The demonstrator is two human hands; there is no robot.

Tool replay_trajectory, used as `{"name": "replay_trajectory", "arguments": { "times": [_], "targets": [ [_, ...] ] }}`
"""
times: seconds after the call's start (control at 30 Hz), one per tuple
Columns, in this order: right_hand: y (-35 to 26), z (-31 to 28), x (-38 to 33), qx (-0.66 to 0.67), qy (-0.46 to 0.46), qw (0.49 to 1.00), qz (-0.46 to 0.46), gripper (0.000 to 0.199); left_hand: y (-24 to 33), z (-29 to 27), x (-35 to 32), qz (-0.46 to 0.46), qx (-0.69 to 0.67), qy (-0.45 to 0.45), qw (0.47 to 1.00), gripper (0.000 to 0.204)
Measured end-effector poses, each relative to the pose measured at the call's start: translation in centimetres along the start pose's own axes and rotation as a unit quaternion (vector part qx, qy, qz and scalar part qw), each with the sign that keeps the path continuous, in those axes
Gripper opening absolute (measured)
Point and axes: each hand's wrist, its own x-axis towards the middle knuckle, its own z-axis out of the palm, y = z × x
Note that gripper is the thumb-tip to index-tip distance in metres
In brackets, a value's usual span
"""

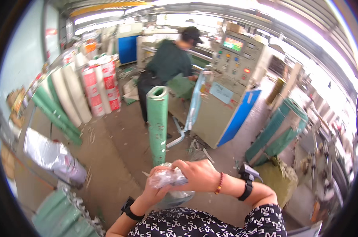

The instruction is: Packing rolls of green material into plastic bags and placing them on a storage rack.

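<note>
Both of my hands hold a crumpled wad of clear plastic film [167,177] close to my chest. My left hand [154,189] grips it from below, with a black band on that wrist. My right hand [196,173] closes over its top; that wrist wears a red bead bracelet and a black device. Just beyond the wad a tall green roll of film [157,124] stands upright on the concrete floor.
A person in a dark green top [169,63] works at a beige machine with a control panel [232,63]. Green, white and red rolls [90,89] lean at the left. More green rolls [279,132] lie at the right and lower left [62,215].
</note>
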Motion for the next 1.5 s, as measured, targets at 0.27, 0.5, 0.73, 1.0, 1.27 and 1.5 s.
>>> {"name": "replay_trajectory", "arguments": {
  "times": [0.27,0.5,0.73,1.0,1.27,1.5],
  "targets": [
    [-2.5,5.2,3.1,-0.07,-0.048,0.994,0.064,0.038,-0.5,-3.1,-7.7,-0.101,-0.022,0.187,0.977,0.04],
    [-3.2,10.9,10.0,0.117,0.102,0.918,-0.364,0.013,-7.2,-0.3,-28.2,-0.515,-0.435,0.326,0.663,0.041],
    [-12.3,7.7,8.1,0.753,-0.203,0.613,-0.127,0.022,-6.1,7.2,-40.3,-0.502,-0.626,0.471,0.367,0.038],
    [8.7,-7.5,-2.1,0.718,0.066,0.683,-0.116,0.043,-4.1,11.0,-34.4,-0.188,-0.423,0.596,0.656,0.047],
    [19.8,1.6,-9.9,0.573,0.114,0.803,0.118,0.049,4.4,6.6,-35.4,0.063,-0.523,0.723,0.446,0.046],
    [8.5,26.2,-12.4,0.439,-0.169,0.88,0.065,0.03,13.0,-1.1,-50.6,-0.075,-0.263,0.843,0.464,0.053]
  ]
}}
